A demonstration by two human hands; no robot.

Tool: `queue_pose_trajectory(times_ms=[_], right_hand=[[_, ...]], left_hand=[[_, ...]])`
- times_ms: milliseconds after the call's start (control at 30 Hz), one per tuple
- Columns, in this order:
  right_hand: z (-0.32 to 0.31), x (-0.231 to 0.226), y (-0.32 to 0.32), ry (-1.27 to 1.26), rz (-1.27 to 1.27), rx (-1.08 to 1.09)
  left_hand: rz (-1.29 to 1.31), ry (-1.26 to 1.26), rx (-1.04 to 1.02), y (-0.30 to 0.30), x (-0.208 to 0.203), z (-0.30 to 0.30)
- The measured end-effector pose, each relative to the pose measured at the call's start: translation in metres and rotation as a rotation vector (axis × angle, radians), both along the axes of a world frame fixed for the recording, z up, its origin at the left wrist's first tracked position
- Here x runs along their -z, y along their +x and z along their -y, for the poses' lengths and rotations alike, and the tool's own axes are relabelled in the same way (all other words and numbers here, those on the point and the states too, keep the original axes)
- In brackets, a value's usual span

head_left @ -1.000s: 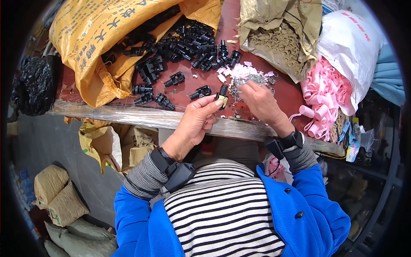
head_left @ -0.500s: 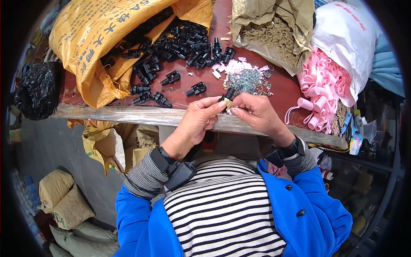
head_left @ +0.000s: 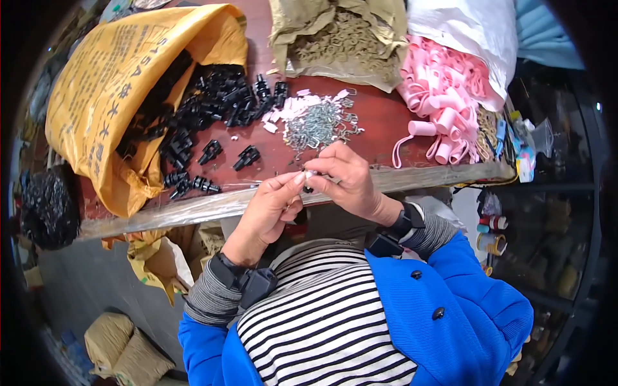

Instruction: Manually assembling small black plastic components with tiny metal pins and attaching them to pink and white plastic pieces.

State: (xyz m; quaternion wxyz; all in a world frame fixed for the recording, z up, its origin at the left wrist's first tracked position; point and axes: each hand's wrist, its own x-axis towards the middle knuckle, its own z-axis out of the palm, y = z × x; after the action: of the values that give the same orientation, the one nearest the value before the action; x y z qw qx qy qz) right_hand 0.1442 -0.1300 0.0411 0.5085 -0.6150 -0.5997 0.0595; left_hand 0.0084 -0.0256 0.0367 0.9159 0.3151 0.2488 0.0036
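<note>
My left hand (head_left: 267, 209) and my right hand (head_left: 347, 180) meet fingertip to fingertip at the table's near edge, both pinched closed. A dark end of a small black plastic part (head_left: 308, 189) peeks out below the fingertips; the rest is hidden by the fingers. Something tiny and pale shows between the right fingertips, too small to name. Just beyond the hands lies a heap of small silvery metal wire clips (head_left: 310, 128), with little pale pink pieces (head_left: 283, 112) on its left side. More black plastic parts (head_left: 225, 96) are piled to the left, a few lying loose nearer.
A yellow woven sack (head_left: 96, 109) spills the black parts at left, beside a black plastic bag (head_left: 50, 209). Behind the clips, a brown paper sack (head_left: 286, 29) holds tan loop-shaped pieces (head_left: 344, 45). Pink straps (head_left: 444, 109) pour from a white sack (head_left: 467, 26) at right.
The view has shifted, so the table's contents sit further left. The black part, earlier plainly visible with a yellowish piece at the fingertips, is now mostly covered. My right fingers have turned over it.
</note>
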Motion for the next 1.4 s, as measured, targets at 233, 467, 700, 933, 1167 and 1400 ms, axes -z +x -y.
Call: queue_pose_trajectory(times_ms=[233, 467, 700, 933, 1167, 1400], right_hand=[[0.019, 0.003, 0.012, 0.024, 0.162, 0.072], [0.058, 0.01, 0.107, -0.538, 0.501, 0.747], [0.08, 0.035, 0.122, -0.696, 0.475, 0.667], [0.047, 0.004, 0.066, -0.208, -0.143, 0.203], [0.026, -0.016, 0.04, -0.242, -0.311, -0.222], [0.021, -0.015, 0.034, -0.29, -0.237, -0.309]], left_hand=[[-0.013, -0.003, 0.077, 0.017, -0.006, 0.008], [0.084, 0.092, -0.046, 0.019, 0.007, 0.001], [0.075, 0.109, -0.069, 0.017, 0.01, 0.001], [0.095, 0.07, -0.094, 0.017, 0.011, -0.003], [0.11, 0.079, -0.035, 0.009, 0.012, -0.008], [0.098, 0.184, 0.066, 0.006, 0.009, -0.008]])
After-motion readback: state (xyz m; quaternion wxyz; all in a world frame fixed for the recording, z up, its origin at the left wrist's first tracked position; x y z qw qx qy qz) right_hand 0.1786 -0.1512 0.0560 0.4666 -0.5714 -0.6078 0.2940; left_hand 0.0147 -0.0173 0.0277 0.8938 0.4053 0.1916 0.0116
